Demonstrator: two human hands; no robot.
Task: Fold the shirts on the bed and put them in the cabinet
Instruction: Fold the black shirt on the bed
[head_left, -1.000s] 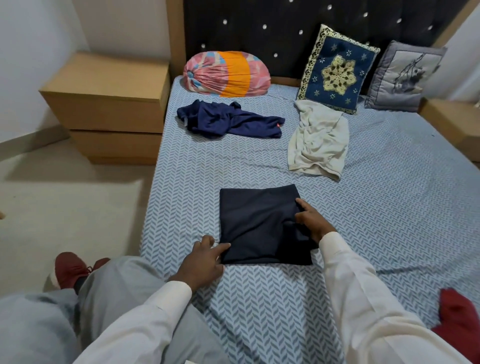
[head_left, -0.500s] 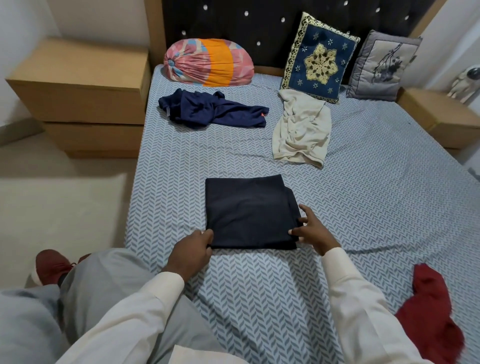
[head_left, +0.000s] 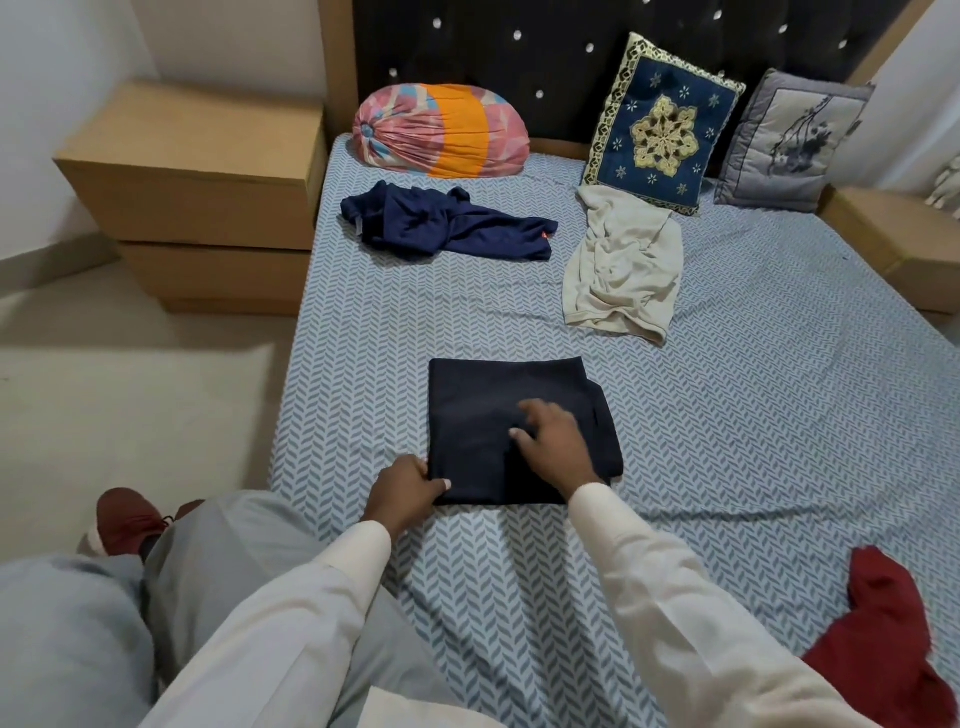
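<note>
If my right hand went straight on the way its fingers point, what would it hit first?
The right hand lies on the folded dark shirt, fingers aimed far-left. Beyond that shirt is bare sheet, then probably the crumpled navy shirt; the exact line is hard to judge.

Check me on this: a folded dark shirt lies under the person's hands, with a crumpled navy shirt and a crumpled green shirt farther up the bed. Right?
One slip: the head view shows a crumpled cream shirt, not green. The rest holds: folded dark shirt under left hand and right hand, crumpled navy shirt farther up the bed.
</note>
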